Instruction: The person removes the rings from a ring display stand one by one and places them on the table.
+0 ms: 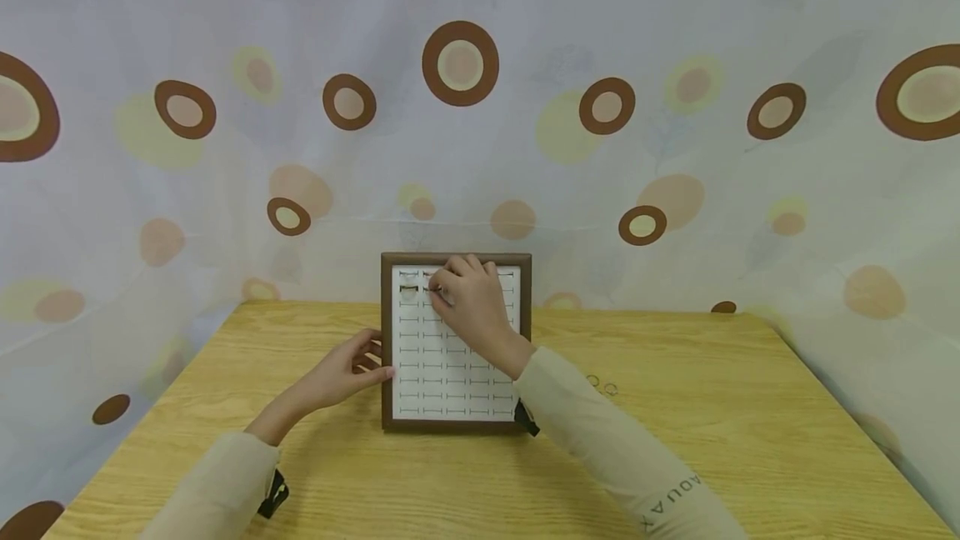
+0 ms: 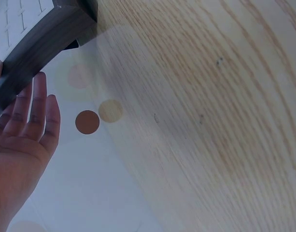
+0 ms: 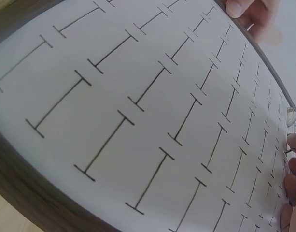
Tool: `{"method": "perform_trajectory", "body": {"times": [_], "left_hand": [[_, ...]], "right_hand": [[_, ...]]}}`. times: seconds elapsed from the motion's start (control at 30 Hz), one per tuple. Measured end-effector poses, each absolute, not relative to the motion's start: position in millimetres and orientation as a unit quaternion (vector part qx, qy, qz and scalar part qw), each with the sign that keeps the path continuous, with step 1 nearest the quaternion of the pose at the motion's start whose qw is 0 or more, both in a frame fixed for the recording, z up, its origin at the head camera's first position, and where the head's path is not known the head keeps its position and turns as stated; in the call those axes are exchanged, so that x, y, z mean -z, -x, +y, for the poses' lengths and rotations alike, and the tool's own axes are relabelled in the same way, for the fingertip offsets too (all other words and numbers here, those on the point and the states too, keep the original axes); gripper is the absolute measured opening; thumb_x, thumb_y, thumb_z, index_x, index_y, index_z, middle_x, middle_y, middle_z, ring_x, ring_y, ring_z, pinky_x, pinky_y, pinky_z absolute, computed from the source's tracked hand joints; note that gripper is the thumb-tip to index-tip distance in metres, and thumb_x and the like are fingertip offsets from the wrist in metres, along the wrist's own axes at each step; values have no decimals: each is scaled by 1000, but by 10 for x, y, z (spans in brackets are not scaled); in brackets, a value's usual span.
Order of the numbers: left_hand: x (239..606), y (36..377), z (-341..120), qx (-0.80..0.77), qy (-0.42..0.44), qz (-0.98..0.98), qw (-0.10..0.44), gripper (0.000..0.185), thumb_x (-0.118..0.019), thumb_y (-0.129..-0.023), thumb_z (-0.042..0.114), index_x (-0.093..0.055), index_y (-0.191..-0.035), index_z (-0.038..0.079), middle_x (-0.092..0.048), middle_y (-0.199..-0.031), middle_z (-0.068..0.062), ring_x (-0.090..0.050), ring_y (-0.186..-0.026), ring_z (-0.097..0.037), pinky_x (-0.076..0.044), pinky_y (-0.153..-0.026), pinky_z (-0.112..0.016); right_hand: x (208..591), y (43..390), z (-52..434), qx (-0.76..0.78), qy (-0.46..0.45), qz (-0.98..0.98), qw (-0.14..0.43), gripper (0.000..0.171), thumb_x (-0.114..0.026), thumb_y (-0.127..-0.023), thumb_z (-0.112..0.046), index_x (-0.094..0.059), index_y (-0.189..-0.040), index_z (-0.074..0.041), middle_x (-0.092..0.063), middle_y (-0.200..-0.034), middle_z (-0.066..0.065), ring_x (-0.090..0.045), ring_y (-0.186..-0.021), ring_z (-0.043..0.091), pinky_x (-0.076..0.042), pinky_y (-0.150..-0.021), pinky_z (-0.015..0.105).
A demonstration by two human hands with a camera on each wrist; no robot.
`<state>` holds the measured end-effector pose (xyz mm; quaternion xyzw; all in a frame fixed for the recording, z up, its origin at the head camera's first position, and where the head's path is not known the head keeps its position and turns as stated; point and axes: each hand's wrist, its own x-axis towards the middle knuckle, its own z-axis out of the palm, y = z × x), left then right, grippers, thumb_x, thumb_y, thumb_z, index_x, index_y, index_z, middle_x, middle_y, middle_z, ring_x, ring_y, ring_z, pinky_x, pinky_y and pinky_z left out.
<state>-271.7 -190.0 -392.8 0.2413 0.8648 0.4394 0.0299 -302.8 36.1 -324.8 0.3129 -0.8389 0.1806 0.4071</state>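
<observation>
A brown-framed ring tray (image 1: 386, 407) with white slotted foam lies at the table's far middle. My right hand (image 1: 442, 292) reaches over its top rows. Its fingers are curled and pinch a small silvery ring against a slot in the second row. In the right wrist view those fingertips (image 3: 293, 166) show at the right edge, close to a ring (image 3: 291, 116) that sits in the foam. One ring (image 1: 408, 290) sits in a slot at the top left. My left hand (image 1: 352, 373) rests with straight fingers (image 2: 39, 104) against the tray's left frame (image 2: 36, 48).
Two small rings (image 1: 603, 385) lie loose on the wooden table (image 1: 712, 440), right of the tray by my right sleeve. A spotted curtain (image 1: 675, 148) hangs behind and around the table. The tray's far edge lies close to the table's back edge.
</observation>
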Motion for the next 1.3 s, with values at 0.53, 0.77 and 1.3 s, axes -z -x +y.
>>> {"method": "perform_trajectory", "body": {"times": [0.53,0.77,1.3], "left_hand": [[3930,2741,-1897,-431,-244,868,29,51,-62,-88,23,-41,-127,0,-59,-107,-15,-62,-91,-21,-50,-77,-31],[3928,2728,-1900,-428,-247,869,27,51,-62,-87,27,-42,-126,1,-59,-107,-15,-62,-91,-21,-50,-77,-30],[3899,2690,-1882,-435,-246,866,30,50,-62,-88,23,-42,-126,-1,-58,-108,-16,-61,-92,-22,-50,-77,-31]], "right_hand": [[3221,3009,372,-194,-321,-830,413,4,-71,-78,-15,-67,-79,-17,-62,-83,-4,-51,-78,15,-34,-65,30],[3219,2994,383,-207,-331,-828,402,4,-70,-79,-14,-67,-81,-16,-61,-83,-3,-49,-76,15,-33,-65,30],[3224,2978,409,-217,-343,-820,404,5,-71,-79,-14,-66,-80,-16,-62,-84,-3,-50,-78,15,-35,-66,30]]}}
